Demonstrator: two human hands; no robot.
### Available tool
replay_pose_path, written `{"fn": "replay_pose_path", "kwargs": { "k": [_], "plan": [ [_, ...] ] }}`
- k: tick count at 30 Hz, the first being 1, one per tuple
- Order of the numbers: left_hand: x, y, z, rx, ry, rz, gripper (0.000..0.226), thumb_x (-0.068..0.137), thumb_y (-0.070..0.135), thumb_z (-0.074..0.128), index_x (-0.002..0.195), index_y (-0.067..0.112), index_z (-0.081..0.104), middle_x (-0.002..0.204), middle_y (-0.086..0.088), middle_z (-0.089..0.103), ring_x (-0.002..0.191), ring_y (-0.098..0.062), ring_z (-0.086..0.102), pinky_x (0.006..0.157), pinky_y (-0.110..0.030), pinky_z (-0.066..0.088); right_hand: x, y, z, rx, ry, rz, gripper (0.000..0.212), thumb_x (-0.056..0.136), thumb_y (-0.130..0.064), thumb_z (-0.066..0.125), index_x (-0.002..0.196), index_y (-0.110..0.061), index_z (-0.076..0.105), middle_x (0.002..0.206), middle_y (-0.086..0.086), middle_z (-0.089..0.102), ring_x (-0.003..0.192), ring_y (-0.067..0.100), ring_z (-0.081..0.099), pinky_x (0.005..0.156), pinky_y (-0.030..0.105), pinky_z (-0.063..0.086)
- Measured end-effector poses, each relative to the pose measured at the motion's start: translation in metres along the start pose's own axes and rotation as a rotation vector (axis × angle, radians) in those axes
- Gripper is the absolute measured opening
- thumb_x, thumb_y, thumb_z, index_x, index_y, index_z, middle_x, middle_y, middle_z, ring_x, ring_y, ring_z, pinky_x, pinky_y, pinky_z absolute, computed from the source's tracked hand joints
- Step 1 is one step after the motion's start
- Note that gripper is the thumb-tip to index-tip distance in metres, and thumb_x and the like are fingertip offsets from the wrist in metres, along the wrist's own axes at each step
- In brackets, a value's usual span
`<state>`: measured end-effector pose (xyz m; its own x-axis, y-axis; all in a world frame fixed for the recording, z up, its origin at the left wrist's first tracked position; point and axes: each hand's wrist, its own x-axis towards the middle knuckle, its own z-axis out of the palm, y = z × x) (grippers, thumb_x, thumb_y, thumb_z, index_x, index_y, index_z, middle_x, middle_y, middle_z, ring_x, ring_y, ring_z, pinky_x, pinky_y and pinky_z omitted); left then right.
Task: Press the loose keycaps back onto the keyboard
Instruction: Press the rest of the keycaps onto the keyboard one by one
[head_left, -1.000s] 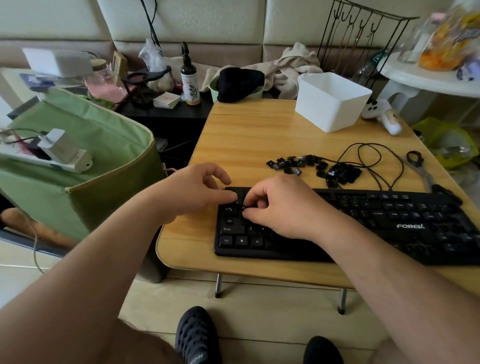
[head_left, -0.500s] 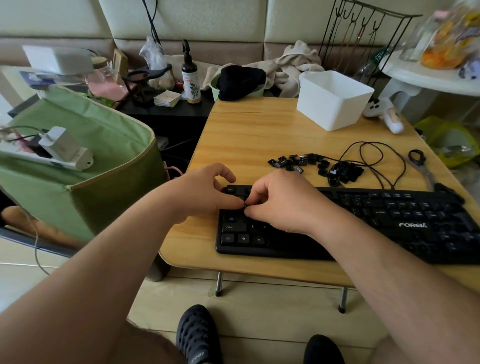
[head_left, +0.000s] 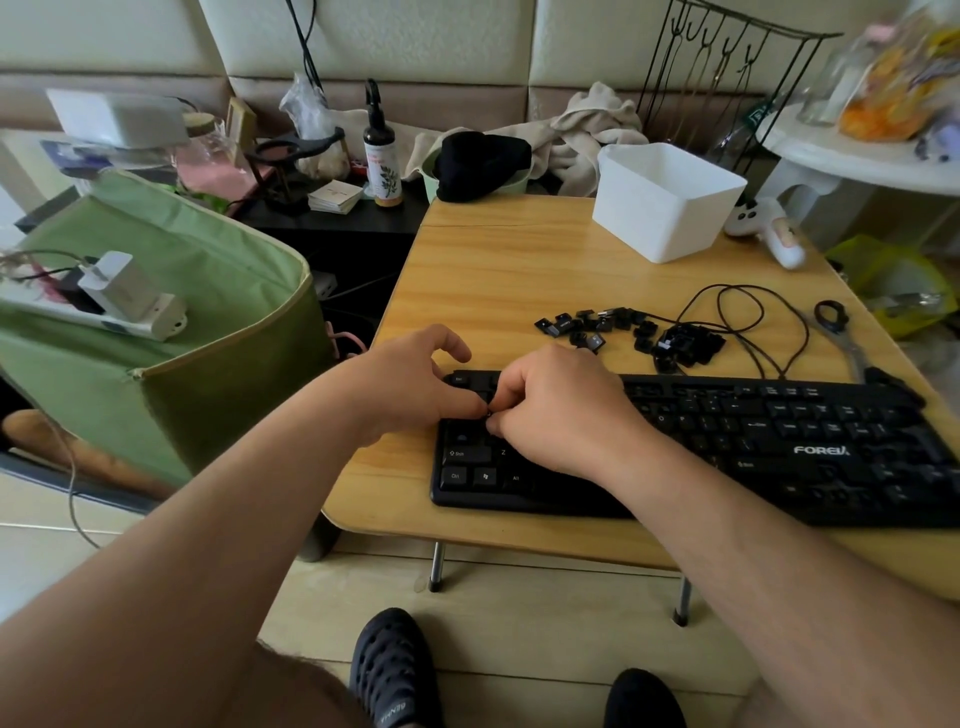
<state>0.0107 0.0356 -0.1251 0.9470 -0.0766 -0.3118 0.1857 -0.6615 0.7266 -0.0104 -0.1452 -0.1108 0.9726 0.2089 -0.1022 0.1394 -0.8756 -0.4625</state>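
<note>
Since the frame a second ago the two hands have drawn closer together over the left end of the keyboard (head_left: 727, 447); half a second ago the fingertips had already met, and they stay pressed together now. The left hand (head_left: 410, 387) has slid a little toward 3 o'clock, its thumb and forefinger curled and meeting the other hand's fingertips. The right hand (head_left: 558, 410) sits with its fingers bent down onto the upper key rows. Both hands look pinched at one small spot at the middle of the view. Something dark lies between the fingertips there, but whether it is a keycap, and which hand holds it, cannot be told.

The keyboard lies along the near edge of the wooden table (head_left: 498, 270), running from the centre toward 3 o'clock. It has not shifted. The loose keycaps (head_left: 628, 332) lie in a scattered heap on the table just beyond the keyboard, at about 1 o'clock from the hands, beside a looped black cable (head_left: 748, 322); the heap looks unchanged.

At 1 o'clock farther back stands a white plastic box (head_left: 670, 200). A green fabric bin (head_left: 171, 343) stands off the table at 9 o'clock.
</note>
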Motion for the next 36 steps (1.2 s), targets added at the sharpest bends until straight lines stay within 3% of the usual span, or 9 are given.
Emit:
{"fn": "replay_pose_path", "kwargs": {
  "k": [11,17,22,25,36],
  "plan": [
    [0.002,-0.003,-0.003,-0.029,-0.029,-0.003,0.056,0.077,0.036,0.088,0.123,0.041,0.057,0.102,0.000,0.060,0.089,-0.017,0.059,0.072,-0.031,0.043,0.001,0.004,-0.001,0.095,-0.034,-0.006,0.012,0.084,-0.032,0.079,0.074,-0.033,0.074,0.080,-0.017,0.067,0.090,0.015,0.063,0.094,0.048,0.052],
    [0.002,-0.007,-0.007,-0.048,-0.080,0.014,0.057,0.077,0.031,0.091,0.123,0.042,0.059,0.101,-0.002,0.061,0.088,-0.017,0.059,0.074,-0.030,0.044,0.000,0.009,-0.003,0.030,-0.033,-0.136,0.011,0.089,-0.041,0.075,0.083,-0.034,0.069,0.062,-0.015,0.057,0.073,0.008,0.054,0.092,0.047,0.052],
    [0.006,-0.010,-0.008,-0.074,-0.099,0.013,0.057,0.074,0.035,0.093,0.120,0.044,0.061,0.108,-0.007,0.064,0.096,-0.022,0.063,0.081,-0.035,0.048,-0.002,0.014,-0.002,-0.057,0.000,-0.235,0.009,0.094,-0.045,0.068,0.099,-0.038,0.069,0.068,-0.015,0.057,0.096,0.013,0.047,0.097,0.050,0.043],
    [0.007,-0.011,-0.008,-0.083,-0.102,0.011,0.058,0.072,0.038,0.094,0.119,0.045,0.061,0.107,-0.005,0.064,0.096,-0.022,0.063,0.080,-0.036,0.047,-0.002,0.018,0.000,-0.085,0.024,-0.274,0.015,0.095,-0.048,0.066,0.105,-0.037,0.070,0.069,-0.015,0.057,0.099,0.013,0.044,0.094,0.048,0.041],
    [0.005,-0.011,-0.009,-0.106,-0.114,0.012,0.052,0.078,0.036,0.091,0.120,0.043,0.061,0.108,-0.003,0.065,0.095,-0.020,0.064,0.077,-0.034,0.046,0.002,0.030,0.005,0.042,0.078,-0.305,0.006,0.091,-0.045,0.072,0.092,-0.042,0.066,0.066,-0.014,0.062,0.092,0.010,0.047,0.090,0.046,0.047]
  ]
}}
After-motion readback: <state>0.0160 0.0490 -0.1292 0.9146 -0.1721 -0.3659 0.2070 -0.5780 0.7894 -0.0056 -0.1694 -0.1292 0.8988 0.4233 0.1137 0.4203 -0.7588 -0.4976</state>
